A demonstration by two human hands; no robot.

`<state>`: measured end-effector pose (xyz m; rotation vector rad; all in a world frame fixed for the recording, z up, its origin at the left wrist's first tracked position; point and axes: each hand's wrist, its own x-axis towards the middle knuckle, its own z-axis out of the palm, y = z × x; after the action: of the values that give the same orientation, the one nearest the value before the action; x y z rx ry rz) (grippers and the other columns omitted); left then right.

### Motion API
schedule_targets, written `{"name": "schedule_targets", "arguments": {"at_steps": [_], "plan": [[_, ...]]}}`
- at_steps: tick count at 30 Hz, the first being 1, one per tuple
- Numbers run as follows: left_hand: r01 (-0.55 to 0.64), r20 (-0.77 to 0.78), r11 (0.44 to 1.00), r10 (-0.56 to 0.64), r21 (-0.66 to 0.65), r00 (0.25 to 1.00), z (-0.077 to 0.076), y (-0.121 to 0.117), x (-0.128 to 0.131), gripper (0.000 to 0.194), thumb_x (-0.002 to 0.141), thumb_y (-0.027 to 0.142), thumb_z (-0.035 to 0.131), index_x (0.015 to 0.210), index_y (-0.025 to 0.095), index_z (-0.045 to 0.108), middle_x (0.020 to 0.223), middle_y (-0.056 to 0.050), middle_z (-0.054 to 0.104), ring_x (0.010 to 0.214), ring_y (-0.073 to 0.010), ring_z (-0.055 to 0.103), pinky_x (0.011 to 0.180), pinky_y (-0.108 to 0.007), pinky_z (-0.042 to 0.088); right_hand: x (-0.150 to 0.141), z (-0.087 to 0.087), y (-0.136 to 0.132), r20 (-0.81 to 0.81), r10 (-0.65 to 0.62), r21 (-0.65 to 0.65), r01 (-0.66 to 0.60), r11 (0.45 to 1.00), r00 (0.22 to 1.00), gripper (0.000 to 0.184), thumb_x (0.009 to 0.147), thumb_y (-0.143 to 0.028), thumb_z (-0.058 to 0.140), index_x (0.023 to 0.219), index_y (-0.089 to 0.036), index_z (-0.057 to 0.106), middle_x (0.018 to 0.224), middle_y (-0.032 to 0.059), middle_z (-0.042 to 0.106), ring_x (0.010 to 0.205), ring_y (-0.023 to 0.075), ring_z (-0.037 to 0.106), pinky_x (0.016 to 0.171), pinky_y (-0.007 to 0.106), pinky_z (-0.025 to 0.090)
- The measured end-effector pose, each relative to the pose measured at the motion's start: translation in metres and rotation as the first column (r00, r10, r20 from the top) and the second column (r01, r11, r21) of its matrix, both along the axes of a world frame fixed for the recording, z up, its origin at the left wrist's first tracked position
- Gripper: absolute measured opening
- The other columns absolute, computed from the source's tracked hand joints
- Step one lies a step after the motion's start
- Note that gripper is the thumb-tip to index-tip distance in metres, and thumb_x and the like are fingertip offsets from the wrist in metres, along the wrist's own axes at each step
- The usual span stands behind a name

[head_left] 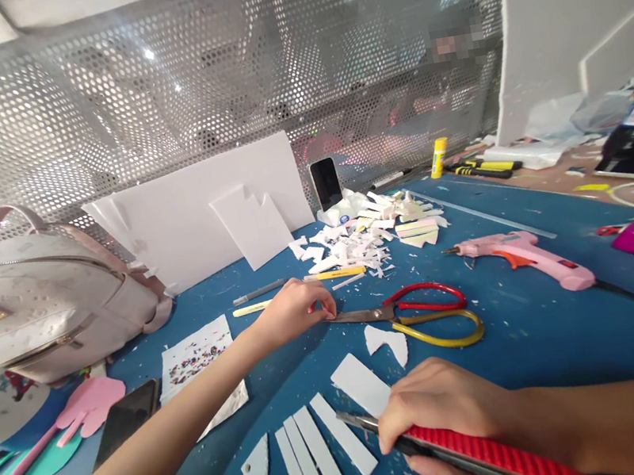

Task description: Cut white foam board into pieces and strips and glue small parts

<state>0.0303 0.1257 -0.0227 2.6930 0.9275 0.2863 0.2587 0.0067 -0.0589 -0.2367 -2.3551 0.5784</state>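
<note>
My left hand reaches across the blue table, its fingers pinched at the blade tip of a pair of scissors with one red and one yellow handle loop. In my right hand is a utility knife with a ribbed red body; its metal tip points left. Close to the tip lie several narrow white foam board strips and a wider white piece, partly behind my right hand. A triangular scrap sits left of the strips, and a notched scrap touches the scissors' area.
A heap of white scraps lies at the back beside an upright phone. A pink glue gun with a black cord is at right. White boards lean against the perforated metal screen. A backpack stands left.
</note>
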Motion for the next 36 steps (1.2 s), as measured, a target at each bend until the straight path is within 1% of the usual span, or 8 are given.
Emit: {"name": "schedule_targets", "arguments": {"at_steps": [3,7,13,19,26,29,32,36], "plan": [[-0.009,-0.004,1.000,0.009,0.007,1.000,-0.001,0.001,0.000,0.007,0.087,0.012,0.064,0.083,0.016,0.069,0.087,0.000,0.071,0.081,-0.0161,0.064,0.078,-0.033,0.048,0.000,-0.001,0.000,0.001,0.000,-0.004,0.000,1.000,1.000,0.024,0.083,-0.020,0.052,0.107,-0.019,0.056,0.078,0.0010,0.067,0.063,0.0138,0.064,0.061,0.025,0.048],[-0.006,-0.008,1.000,0.006,0.018,1.000,-0.001,0.001,0.000,0.012,0.087,0.011,0.062,0.081,0.018,0.069,0.085,0.000,0.071,0.081,-0.0160,0.064,0.082,-0.033,0.044,0.000,0.000,0.000,-0.003,-0.008,-0.006,0.008,1.000,1.000,0.023,0.083,-0.020,0.052,0.106,-0.019,0.056,0.077,0.0010,0.067,0.062,0.0141,0.063,0.060,0.025,0.047],[0.039,0.013,0.999,-0.039,0.003,0.999,0.006,-0.011,0.006,0.011,0.090,0.015,0.063,0.083,0.019,0.070,0.087,0.000,0.072,0.081,-0.0139,0.064,0.085,-0.031,0.041,-0.001,0.002,0.000,-0.015,-0.005,0.005,0.005,1.000,1.000,0.023,0.082,-0.018,0.052,0.105,-0.018,0.057,0.076,0.0012,0.067,0.062,0.0142,0.064,0.060,0.025,0.047],[0.060,-0.025,0.998,-0.060,0.006,0.998,0.006,-0.018,0.011,0.007,0.087,0.016,0.068,0.082,0.020,0.071,0.086,0.001,0.072,0.080,-0.0143,0.064,0.084,-0.033,0.038,0.000,0.001,0.000,-0.002,-0.001,0.002,0.001,1.000,1.000,0.024,0.082,-0.019,0.052,0.106,-0.018,0.056,0.077,0.0013,0.067,0.061,0.0144,0.063,0.059,0.025,0.047],[0.071,-0.059,0.997,-0.069,0.031,0.996,0.004,-0.017,0.011,0.008,0.087,0.018,0.069,0.079,0.021,0.071,0.083,0.002,0.071,0.079,-0.0139,0.063,0.083,-0.034,0.036,0.000,-0.001,0.000,0.004,0.002,0.010,-0.002,1.000,1.000,0.023,0.084,-0.020,0.051,0.106,-0.018,0.056,0.076,0.0012,0.066,0.062,0.0145,0.062,0.060,0.025,0.047],[0.083,-0.075,0.996,-0.080,0.038,0.994,0.005,-0.020,0.012,0.008,0.088,0.016,0.067,0.081,0.020,0.070,0.085,0.002,0.070,0.083,-0.0149,0.063,0.085,-0.034,0.035,0.000,-0.001,0.000,0.005,0.005,-0.002,-0.005,1.000,1.000,0.023,0.084,-0.020,0.050,0.106,-0.019,0.056,0.077,0.0013,0.067,0.062,0.0145,0.063,0.060,0.026,0.047],[0.079,-0.081,0.996,-0.076,0.036,0.994,0.009,-0.024,0.008,0.008,0.089,0.015,0.065,0.084,0.020,0.068,0.090,0.001,0.070,0.086,-0.0153,0.063,0.088,-0.035,0.035,0.001,0.000,0.000,0.014,-0.001,-0.008,0.001,1.000,1.000,0.024,0.083,-0.019,0.051,0.107,-0.019,0.056,0.079,0.0014,0.068,0.063,0.0144,0.064,0.061,0.026,0.047],[0.020,-0.054,1.000,-0.019,0.021,0.998,0.017,-0.029,-0.009,0.008,0.090,0.016,0.064,0.085,0.020,0.067,0.091,0.002,0.070,0.085,-0.0136,0.062,0.087,-0.033,0.036,0.001,0.001,0.000,0.010,0.003,-0.005,-0.003,1.000,1.000,0.023,0.084,-0.021,0.051,0.106,-0.019,0.056,0.077,0.0013,0.067,0.062,0.0143,0.062,0.060,0.026,0.047]]}}
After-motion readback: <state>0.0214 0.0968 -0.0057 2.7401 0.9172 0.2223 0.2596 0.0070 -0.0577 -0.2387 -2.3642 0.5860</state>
